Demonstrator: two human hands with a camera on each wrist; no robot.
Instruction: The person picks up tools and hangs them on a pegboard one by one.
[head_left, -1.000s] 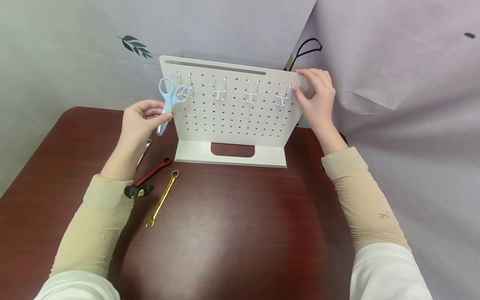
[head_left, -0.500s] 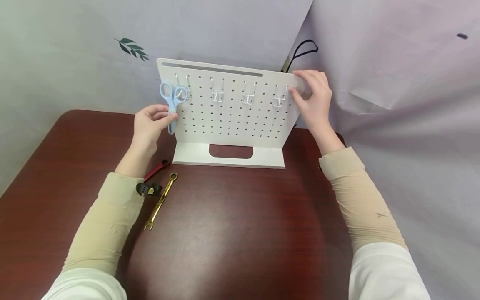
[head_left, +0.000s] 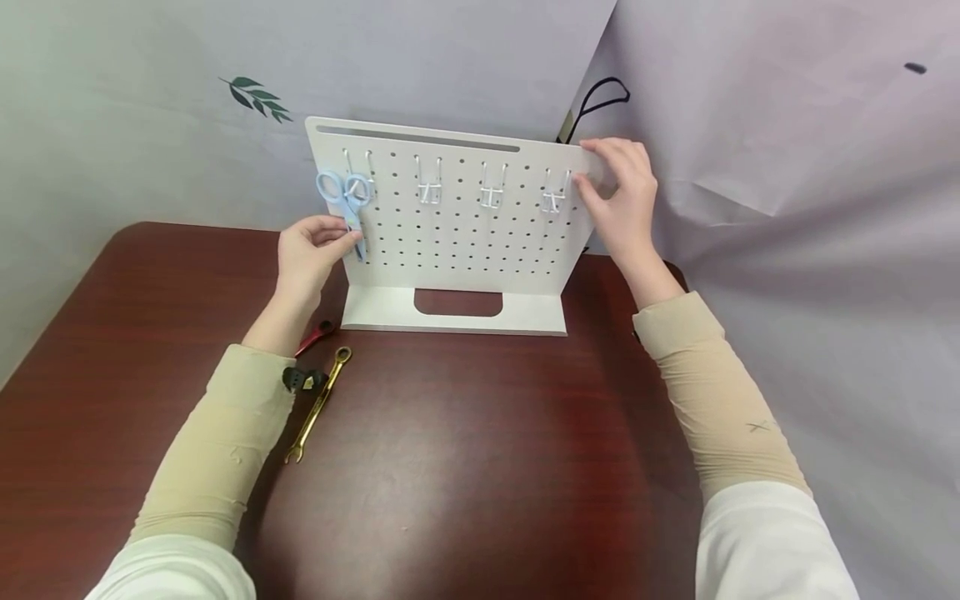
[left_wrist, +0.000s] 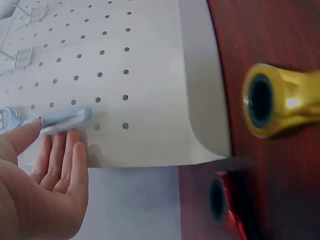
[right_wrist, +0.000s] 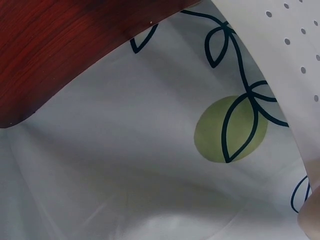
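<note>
Honestly, best to keep the right hand [head_left: 626, 204] gripping the pegboard's [head_left: 450, 233] top corner for steadiness while the left hand [head_left: 311, 254] pinches the blue scissors [head_left: 347, 200] by the blades, loops up on the leftmost hook [head_left: 357, 162], long axis near vertical, tips pointing down toward the desk [head_left: 450, 433].

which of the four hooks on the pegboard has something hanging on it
The leftmost hook: the light blue scissors hang from it by a handle ring, with the left hand at their blades. The other three hooks carry nothing.
</note>
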